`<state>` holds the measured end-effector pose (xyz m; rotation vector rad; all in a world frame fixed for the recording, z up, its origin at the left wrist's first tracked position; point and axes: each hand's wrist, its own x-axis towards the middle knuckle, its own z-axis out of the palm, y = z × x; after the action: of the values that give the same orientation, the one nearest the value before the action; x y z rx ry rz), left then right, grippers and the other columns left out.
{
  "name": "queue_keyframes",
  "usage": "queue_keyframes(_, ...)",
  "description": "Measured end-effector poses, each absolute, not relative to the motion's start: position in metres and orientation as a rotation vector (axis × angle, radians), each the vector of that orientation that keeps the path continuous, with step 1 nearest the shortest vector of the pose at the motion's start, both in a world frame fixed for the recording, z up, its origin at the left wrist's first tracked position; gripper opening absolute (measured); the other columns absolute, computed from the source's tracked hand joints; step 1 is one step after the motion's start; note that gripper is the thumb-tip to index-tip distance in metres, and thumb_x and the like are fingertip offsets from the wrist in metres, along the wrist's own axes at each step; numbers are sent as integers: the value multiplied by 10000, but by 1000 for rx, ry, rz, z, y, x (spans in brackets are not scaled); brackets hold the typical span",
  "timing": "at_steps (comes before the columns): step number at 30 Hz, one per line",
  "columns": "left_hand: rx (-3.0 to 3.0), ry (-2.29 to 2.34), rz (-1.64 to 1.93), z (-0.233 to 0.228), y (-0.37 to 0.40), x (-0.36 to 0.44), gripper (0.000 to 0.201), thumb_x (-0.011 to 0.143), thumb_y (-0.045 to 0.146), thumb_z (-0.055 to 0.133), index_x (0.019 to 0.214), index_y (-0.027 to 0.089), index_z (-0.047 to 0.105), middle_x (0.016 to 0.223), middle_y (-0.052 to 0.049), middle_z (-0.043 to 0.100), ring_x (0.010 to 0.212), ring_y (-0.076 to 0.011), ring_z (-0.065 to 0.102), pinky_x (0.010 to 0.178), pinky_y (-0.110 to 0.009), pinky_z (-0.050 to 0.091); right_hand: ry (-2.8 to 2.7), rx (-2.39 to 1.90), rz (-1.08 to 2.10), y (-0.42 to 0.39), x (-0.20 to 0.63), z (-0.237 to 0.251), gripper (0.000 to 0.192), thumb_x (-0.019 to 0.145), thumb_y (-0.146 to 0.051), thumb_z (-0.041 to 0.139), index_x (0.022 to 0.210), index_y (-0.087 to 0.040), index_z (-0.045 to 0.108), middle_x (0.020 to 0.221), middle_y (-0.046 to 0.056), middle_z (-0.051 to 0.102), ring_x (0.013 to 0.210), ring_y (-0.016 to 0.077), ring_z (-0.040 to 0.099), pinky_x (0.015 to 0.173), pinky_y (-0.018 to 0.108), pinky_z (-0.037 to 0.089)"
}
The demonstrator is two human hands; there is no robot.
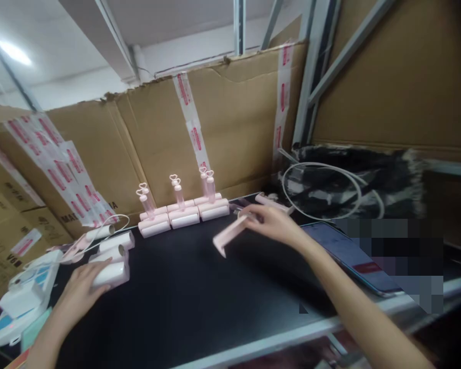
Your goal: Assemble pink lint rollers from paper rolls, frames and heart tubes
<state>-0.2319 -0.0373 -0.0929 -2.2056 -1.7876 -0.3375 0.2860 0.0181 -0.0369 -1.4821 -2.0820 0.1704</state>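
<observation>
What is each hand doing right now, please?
Left hand: resting on a white roller, grip unclear.
Right hand: closed on a pink holder.

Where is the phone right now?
The phone lies flat on the black table at its right side, just right of the right hand, below the coiled white cable.

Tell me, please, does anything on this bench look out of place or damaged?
The cardboard backing has a ragged, torn top edge patched with tape strips. A white cable sprawls loose over the dark bundle. The pink rollers stand in a tidy row.
</observation>
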Motion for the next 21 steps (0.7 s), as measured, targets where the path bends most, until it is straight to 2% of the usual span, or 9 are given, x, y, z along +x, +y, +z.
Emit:
queue_keyframes(4,-2158,-1669,-465,-78,-41,-198,702,696,469,621,1342,419,352,1393,30,430,1259,-349,359,1079,-540,214,-1472,-1977,-81,34,322,-39,383,766,-430,532,1048,-183,609,868,130,674,815,333,624,619,365,417)
queue_keyframes(6,-2386,-1538,-486,-70,-43,-164,781,711,479,617,1387,437,228,1427,35,381,1278,-310,355,1079,-509,263,-1403,-2087,-74,37,329,-46,428,744,-484,567,1020,-161,614,863,168,674,829,369,624,619,392,424)
queue_keyframes(8,-2629,-1407,-485,-67,-44,-127,772,755,438,588,1410,404,180,1436,8,367,1298,-282,341,1069,-487,309,-1443,-2064,-89,35,327,-50,485,750,-532,560,1039,-144,598,892,197,667,846,380,621,631,407,432)
queue_keyframes(12,-2866,-1199,-575,-85,-39,-72,630,828,332,515,1393,391,244,1375,-9,449,1271,-241,400,1070,-492,319,-1604,-1859,-201,38,298,-37,440,815,-553,472,1055,-202,590,1000,140,659,865,324,630,625,354,439)
queue_keyframes(16,-2909,-1080,-697,-113,-36,-58,623,831,268,505,1391,381,255,1291,-23,526,1194,-227,489,1059,-476,352,-1762,-1616,-94,70,251,0,535,798,-593,476,1134,-183,541,870,77,681,798,241,640,601,273,422)
queue_keyframes(19,-2887,-1056,-787,-120,-39,-62,588,841,235,484,1376,374,283,1254,-26,549,1168,-213,512,1047,-446,378,-1754,-1619,-102,103,223,22,620,775,-613,489,1200,-163,476,932,103,674,844,259,629,599,272,404)
queue_keyframes(21,-2841,-1098,-887,-118,-41,-65,549,849,233,471,1359,361,312,1249,-36,547,1176,-212,504,1031,-430,398,-1783,-1621,-106,116,214,28,541,766,-557,536,1145,-173,499,947,109,672,843,262,626,599,267,390)
